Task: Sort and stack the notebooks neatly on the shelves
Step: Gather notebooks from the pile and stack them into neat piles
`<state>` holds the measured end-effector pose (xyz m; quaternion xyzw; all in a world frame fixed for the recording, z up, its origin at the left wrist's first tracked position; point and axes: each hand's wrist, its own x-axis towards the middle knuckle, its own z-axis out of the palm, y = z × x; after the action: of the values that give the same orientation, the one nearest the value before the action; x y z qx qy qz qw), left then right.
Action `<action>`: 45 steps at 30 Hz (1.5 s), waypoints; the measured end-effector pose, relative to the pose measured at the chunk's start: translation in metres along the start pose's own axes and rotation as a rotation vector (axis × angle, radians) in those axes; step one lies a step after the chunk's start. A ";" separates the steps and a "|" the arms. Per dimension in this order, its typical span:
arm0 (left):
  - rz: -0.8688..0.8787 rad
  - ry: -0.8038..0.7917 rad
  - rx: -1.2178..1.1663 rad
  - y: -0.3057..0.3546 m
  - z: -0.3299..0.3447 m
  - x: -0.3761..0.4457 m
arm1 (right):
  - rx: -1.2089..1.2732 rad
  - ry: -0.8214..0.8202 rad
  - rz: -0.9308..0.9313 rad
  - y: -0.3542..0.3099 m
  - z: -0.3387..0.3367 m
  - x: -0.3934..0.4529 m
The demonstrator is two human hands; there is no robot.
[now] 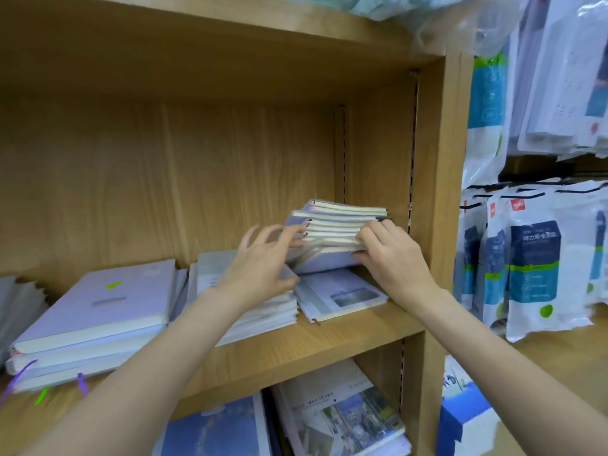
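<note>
Our right hand [393,258] grips the near right end of a tilted bundle of lavender notebooks [332,236], fingers curled over the page edges and thumb tucked under the bottom cover. Our left hand [263,261] is open, fingers spread and relaxed, fingertips touching the bundle's left end. The bundle is lifted at a slant in the right corner of the wooden shelf [312,343], just above a flat notebook with a photo cover [342,294] lying on the board

Left of it, under our left wrist, sits a low pile of grey-covered notebooks [263,311], and further left a taller stack of lavender notebooks [98,311] with purple and green ribbon markers hanging from the front. At the far left edge more notebooks show, too blurred to tell apart

On the shelf below lie blue-covered notebooks [217,429] and photo-covered ones [348,419]. To the right of the bookcase's side panel [441,192] hang white and blue packaged goods [533,258], with clear plastic bags [477,18] above
</note>
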<state>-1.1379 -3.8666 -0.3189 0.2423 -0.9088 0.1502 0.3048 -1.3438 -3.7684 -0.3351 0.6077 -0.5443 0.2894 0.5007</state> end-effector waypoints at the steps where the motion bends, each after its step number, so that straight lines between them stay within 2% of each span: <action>1: -0.031 -0.017 -0.028 0.000 -0.001 -0.002 | -0.006 0.000 -0.032 0.001 -0.012 0.003; 5: -0.052 -0.115 -0.071 0.009 0.001 -0.016 | 0.006 -0.084 -0.141 -0.006 -0.051 -0.008; 8: -0.026 -0.251 -0.007 0.016 0.008 -0.033 | -0.009 -0.334 -0.168 -0.015 -0.054 -0.041; 10: -0.031 -0.293 -0.010 0.018 0.005 -0.043 | -0.035 -0.520 -0.126 -0.019 -0.057 -0.048; 12: -0.057 -0.225 -0.105 0.019 -0.005 -0.053 | -0.049 -0.619 0.013 -0.017 -0.073 -0.030; 15: -0.101 -0.007 -0.292 0.026 -0.021 -0.072 | 0.007 -0.542 0.062 -0.013 -0.109 0.000; 17: -0.069 0.092 -0.318 0.035 -0.025 -0.086 | 0.035 -0.512 0.039 -0.015 -0.131 0.009; 21: 0.065 0.049 -0.326 0.073 -0.025 -0.100 | 0.061 -0.550 0.066 -0.019 -0.173 0.011; 24: 0.066 0.113 -0.410 0.104 -0.029 -0.101 | 0.158 -0.472 0.245 -0.021 -0.204 0.017; 27: -0.004 0.057 -0.452 0.143 -0.037 -0.102 | 0.274 -0.268 0.613 -0.037 -0.220 0.020; 29: -0.074 0.031 -0.362 0.167 -0.040 -0.106 | 0.541 -0.192 0.917 -0.058 -0.219 0.015; 31: -0.143 0.159 -0.230 0.169 -0.046 -0.111 | 0.837 -0.152 1.144 -0.078 -0.214 0.008; 33: -0.079 0.350 -0.230 0.149 -0.054 -0.114 | 1.015 -0.186 1.245 -0.090 -0.217 0.007; 35: -0.036 0.451 -0.370 0.123 -0.067 -0.116 | 1.269 -0.236 1.221 -0.091 -0.223 0.010; 37: -0.105 0.442 -0.567 0.111 -0.084 -0.118 | 1.470 -0.324 1.106 -0.087 -0.225 0.009; 40: -0.135 0.451 -0.854 0.105 -0.101 -0.115 | 1.195 -0.401 0.887 -0.087 -0.208 -0.005; 43: -0.121 0.459 -1.133 0.102 -0.112 -0.106 | 1.201 -0.338 0.749 -0.094 -0.183 -0.020; 45: -0.228 0.462 -1.331 0.099 -0.111 -0.096 | 1.195 -0.305 0.737 -0.093 -0.173 -0.029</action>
<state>-1.0700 -3.7037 -0.3062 0.0603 -0.6890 -0.4217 0.5864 -1.2292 -3.6061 -0.3314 0.5884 -0.5265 0.5999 -0.1292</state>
